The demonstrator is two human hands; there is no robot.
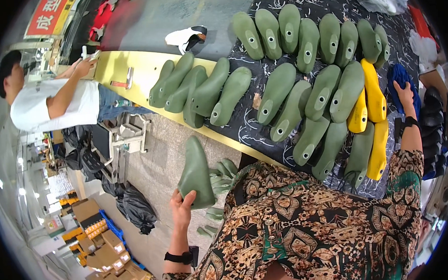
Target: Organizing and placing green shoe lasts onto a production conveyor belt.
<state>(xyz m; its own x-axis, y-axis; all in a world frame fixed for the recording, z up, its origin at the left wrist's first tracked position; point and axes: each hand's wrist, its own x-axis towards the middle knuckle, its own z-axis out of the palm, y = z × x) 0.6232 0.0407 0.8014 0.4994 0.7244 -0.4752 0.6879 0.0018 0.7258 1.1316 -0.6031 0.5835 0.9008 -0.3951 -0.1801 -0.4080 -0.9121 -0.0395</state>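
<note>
My left hand (181, 209) grips a green shoe last (194, 174) by its heel end, held upright off the table's near side with the toe pointing up. At the far right, my right hand (405, 96) lies on a bundle of dark blue fabric (398, 77); its fingers are curled over the cloth, whose exact kind I cannot make out. Between my arms, rows of green shoe lasts (277, 91) lie on the table, most with a round metal-rimmed hole showing. Three yellow shoe lasts (376, 91) sit among them close to my right arm.
The table (251, 126) has a dark, scribbled cover and a yellow edge strip. A hammer (125, 81) and white shoe (186, 38) lie toward the left. A co-worker (55, 100) stands there. More lasts (221, 175) sit below the table; dark shoes (430, 124) are stacked right.
</note>
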